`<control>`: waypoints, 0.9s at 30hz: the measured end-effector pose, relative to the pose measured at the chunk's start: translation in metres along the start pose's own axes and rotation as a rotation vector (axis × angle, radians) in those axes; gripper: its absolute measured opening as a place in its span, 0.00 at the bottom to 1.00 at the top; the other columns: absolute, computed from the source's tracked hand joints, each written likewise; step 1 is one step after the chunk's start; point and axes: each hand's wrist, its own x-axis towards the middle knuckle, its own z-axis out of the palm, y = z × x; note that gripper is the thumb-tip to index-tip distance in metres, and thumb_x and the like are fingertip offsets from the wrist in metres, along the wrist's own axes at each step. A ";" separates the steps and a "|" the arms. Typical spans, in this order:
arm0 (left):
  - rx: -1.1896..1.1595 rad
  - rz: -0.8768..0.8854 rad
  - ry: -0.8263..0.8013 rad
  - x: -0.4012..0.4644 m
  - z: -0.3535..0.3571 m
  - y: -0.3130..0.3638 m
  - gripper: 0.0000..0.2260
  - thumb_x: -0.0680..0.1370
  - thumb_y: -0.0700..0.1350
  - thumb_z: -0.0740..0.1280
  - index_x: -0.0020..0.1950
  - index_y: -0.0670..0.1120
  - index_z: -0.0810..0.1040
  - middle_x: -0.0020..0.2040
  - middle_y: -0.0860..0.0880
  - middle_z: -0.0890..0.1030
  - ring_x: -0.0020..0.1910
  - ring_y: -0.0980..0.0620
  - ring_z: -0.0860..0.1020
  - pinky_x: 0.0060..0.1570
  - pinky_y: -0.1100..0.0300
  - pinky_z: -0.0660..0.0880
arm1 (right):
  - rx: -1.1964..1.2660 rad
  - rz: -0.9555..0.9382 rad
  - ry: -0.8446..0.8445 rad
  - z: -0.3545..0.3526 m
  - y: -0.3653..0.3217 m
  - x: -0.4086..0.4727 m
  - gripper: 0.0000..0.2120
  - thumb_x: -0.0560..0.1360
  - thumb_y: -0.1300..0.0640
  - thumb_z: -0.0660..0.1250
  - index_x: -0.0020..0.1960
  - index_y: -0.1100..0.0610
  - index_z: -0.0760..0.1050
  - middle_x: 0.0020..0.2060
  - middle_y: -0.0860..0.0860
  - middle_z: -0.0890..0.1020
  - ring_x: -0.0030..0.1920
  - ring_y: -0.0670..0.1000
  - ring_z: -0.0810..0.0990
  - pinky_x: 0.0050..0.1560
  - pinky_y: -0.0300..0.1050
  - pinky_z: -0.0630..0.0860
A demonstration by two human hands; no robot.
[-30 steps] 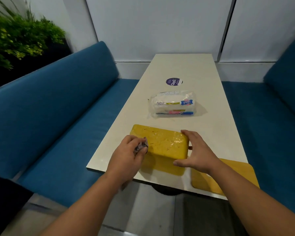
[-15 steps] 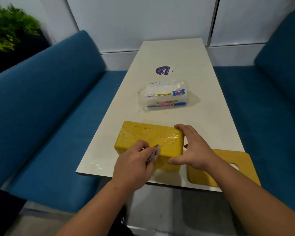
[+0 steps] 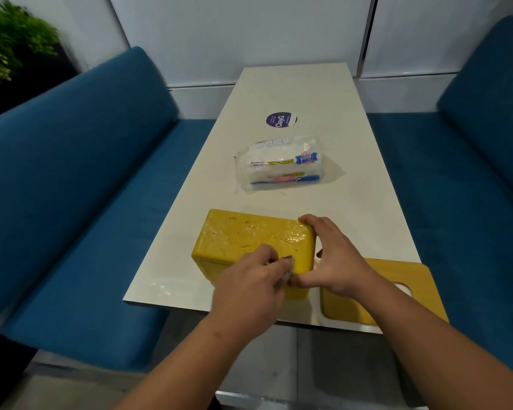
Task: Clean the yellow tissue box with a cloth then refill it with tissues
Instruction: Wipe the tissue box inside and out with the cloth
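Nearest, the left hand pinches a small grey cloth in curled fingers against the near face of the yellow tissue box. The right hand grips the box's right end, thumb on the near side and fingers over the top edge. The box stands at the near end of the white table, its top speckled with stains. Just right of it lies one flat yellow lid with an opening, partly hidden by the right forearm. Farther along lies one plastic-wrapped pack of tissues, printed "Reach" and "PAPER TOWEL". Beyond it is a round purple sticker reading "ClayG". Two blue benches flank the table; a green plant shows far left.
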 end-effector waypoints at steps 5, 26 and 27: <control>0.001 -0.028 -0.018 -0.005 -0.005 -0.014 0.09 0.77 0.50 0.64 0.52 0.54 0.83 0.45 0.53 0.77 0.35 0.50 0.76 0.24 0.60 0.70 | -0.009 0.004 -0.007 -0.001 0.000 -0.001 0.53 0.53 0.41 0.79 0.72 0.43 0.58 0.62 0.40 0.65 0.60 0.45 0.68 0.56 0.46 0.75; 0.030 -0.127 0.035 -0.014 -0.011 -0.044 0.08 0.78 0.51 0.65 0.51 0.54 0.83 0.45 0.55 0.75 0.33 0.51 0.75 0.26 0.58 0.73 | -0.047 0.015 -0.031 -0.001 -0.001 0.000 0.54 0.54 0.42 0.82 0.72 0.45 0.57 0.62 0.41 0.64 0.61 0.46 0.66 0.60 0.51 0.75; 0.028 -0.149 0.055 -0.017 -0.013 -0.052 0.08 0.77 0.51 0.65 0.52 0.55 0.83 0.45 0.55 0.75 0.32 0.51 0.75 0.26 0.58 0.73 | -0.047 0.013 -0.034 -0.001 -0.001 0.000 0.53 0.54 0.42 0.82 0.72 0.45 0.57 0.63 0.41 0.64 0.61 0.46 0.66 0.59 0.51 0.75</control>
